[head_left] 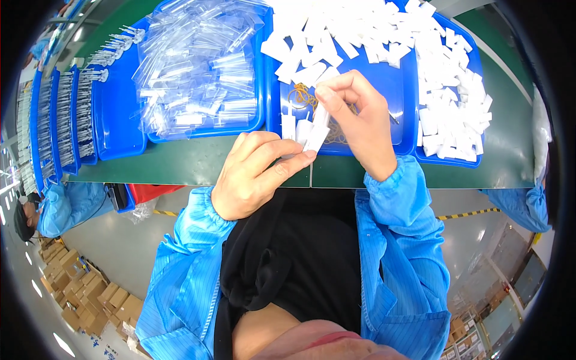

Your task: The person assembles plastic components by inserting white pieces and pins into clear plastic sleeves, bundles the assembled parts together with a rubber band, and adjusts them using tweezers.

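Observation:
Over the front edge of the middle blue tray [389,84], a slim white folded piece [317,133], paper or thin card by its look, is pinched between both hands. The fingertips of my left hand [255,171] grip its lower end. Above it, my right hand [362,120] closes thumb and fingers on the upper end. Beside the held piece, a few similar white pieces [288,127] lie at the tray's front. Yellowish rubber bands [303,95] lie just behind my fingers, partly hidden by them.
Many loose white pieces [453,114] fill the right tray. Clear plastic sleeves [198,72] heap up in the left tray. Farther left, blue trays hold rows of thin clear parts [87,114]. Cardboard boxes [90,294] are stacked on the floor; another person in blue [75,207] is at left.

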Demonstrator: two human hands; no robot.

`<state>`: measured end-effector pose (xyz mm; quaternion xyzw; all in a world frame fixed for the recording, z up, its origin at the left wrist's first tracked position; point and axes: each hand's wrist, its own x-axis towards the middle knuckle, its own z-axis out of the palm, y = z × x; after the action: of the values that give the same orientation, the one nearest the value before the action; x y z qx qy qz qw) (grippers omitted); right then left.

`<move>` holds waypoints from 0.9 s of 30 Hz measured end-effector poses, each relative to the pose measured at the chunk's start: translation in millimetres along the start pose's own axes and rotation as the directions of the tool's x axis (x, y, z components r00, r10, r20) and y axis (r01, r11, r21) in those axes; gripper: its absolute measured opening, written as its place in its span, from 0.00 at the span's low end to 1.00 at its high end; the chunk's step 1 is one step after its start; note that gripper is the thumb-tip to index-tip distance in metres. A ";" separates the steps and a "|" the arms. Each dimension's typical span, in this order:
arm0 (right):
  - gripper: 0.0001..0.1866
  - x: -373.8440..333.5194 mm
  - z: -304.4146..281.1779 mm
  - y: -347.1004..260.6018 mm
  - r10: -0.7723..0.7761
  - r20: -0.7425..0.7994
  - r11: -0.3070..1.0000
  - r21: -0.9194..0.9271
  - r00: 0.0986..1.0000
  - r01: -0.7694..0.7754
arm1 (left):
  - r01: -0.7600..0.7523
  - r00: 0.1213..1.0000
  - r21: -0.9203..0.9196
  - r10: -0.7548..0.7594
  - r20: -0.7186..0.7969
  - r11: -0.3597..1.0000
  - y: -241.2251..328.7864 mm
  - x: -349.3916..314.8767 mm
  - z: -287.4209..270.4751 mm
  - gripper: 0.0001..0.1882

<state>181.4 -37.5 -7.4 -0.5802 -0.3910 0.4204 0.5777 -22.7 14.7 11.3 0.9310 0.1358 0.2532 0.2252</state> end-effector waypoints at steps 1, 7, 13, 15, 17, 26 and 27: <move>0.10 -1.4 2.2 1.2 0.000 0.002 1.000 0.001 1.000 0.000 | -0.012 1.000 0.007 0.012 -0.009 1.000 0.5 -0.7 1.1 0.20; 0.06 -9.0 13.4 -1.2 -0.068 -0.055 0.998 -0.008 0.996 0.068 | -0.032 0.996 0.037 0.035 -0.082 0.999 -6.4 -0.3 6.5 0.19; 0.05 -25.2 26.7 8.0 -0.318 -0.039 0.906 -0.306 0.947 0.292 | -0.039 0.963 -0.008 0.035 -0.267 0.999 -12.9 -5.1 18.2 0.22; 0.05 -30.2 30.8 8.6 -0.290 -0.094 0.941 -0.208 0.952 0.266 | -0.031 0.949 0.006 0.032 -0.315 0.999 -13.2 -4.4 18.0 0.23; 0.05 -34.1 35.8 9.0 -0.256 -0.145 0.964 -0.108 0.956 0.241 | 0.006 0.947 0.011 -0.002 -0.320 1.000 -12.6 -1.7 14.6 0.23; 0.08 -29.6 35.9 11.6 0.005 -0.088 0.990 0.144 0.996 0.007 | 0.101 0.943 -0.127 -0.136 -0.304 0.987 -10.7 -14.6 19.1 0.18; 0.08 -20.7 30.9 8.0 -0.165 -0.007 0.981 -0.108 0.986 0.164 | 0.105 0.941 -0.125 -0.139 -0.307 0.987 -11.6 -15.7 16.1 0.18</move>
<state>145.1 -46.6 -14.1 -0.5792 -0.4550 0.3451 0.5817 -28.8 13.3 -13.2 0.8551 0.2136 0.3909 0.2655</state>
